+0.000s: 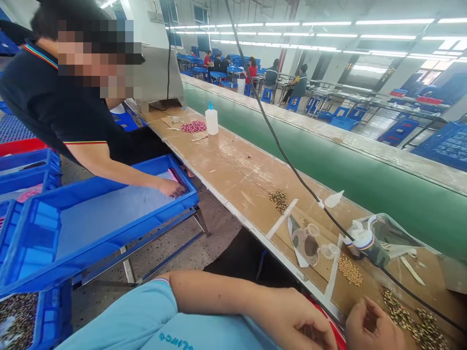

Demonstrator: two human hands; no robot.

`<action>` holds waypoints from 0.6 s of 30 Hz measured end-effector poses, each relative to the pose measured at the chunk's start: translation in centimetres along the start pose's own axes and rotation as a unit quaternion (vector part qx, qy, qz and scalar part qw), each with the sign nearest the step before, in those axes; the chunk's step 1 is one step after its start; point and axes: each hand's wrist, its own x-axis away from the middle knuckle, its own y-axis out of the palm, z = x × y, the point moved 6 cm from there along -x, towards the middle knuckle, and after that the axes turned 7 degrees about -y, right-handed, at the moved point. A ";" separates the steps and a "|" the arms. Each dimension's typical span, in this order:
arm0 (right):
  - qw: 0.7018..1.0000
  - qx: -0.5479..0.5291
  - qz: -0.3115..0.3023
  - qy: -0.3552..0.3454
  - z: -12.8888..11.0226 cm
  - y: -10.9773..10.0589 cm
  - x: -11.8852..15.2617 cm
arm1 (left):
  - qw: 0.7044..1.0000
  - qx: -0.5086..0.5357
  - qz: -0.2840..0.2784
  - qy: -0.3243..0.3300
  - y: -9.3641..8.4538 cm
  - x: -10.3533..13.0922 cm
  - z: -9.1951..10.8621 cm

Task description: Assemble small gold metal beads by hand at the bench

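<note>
My left hand is at the bottom of the head view, over my lap by the table's front edge. Its fingers curl inward, and the tips are partly cut off by the frame. Just right of it, my right hand is closed with thumb and forefinger together at the table edge. Whatever either hand holds is hidden. Beside my right hand lie a pile of small dark-and-gold beads and a second such pile. A heap of tan beads sits a little farther back.
A black cable hangs across the table. Camouflage cloth, clear cups, another bead pile and a white bottle stand along it. At left, a co-worker's hand reaches into a blue tray.
</note>
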 end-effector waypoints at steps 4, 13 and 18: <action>1.000 0.008 0.012 -0.020 -1.0 -0.4 -0.2 | 0.989 0.009 0.128 -0.068 -2.7 0.3 -2.2; 1.000 0.015 -0.021 0.004 -1.1 -0.7 -0.4 | 0.907 -0.187 0.353 -0.129 -10.4 1.4 -4.7; 1.000 0.008 0.008 -0.009 -1.3 -0.7 -0.2 | 0.825 -0.214 0.487 -0.190 -16.9 2.5 -5.9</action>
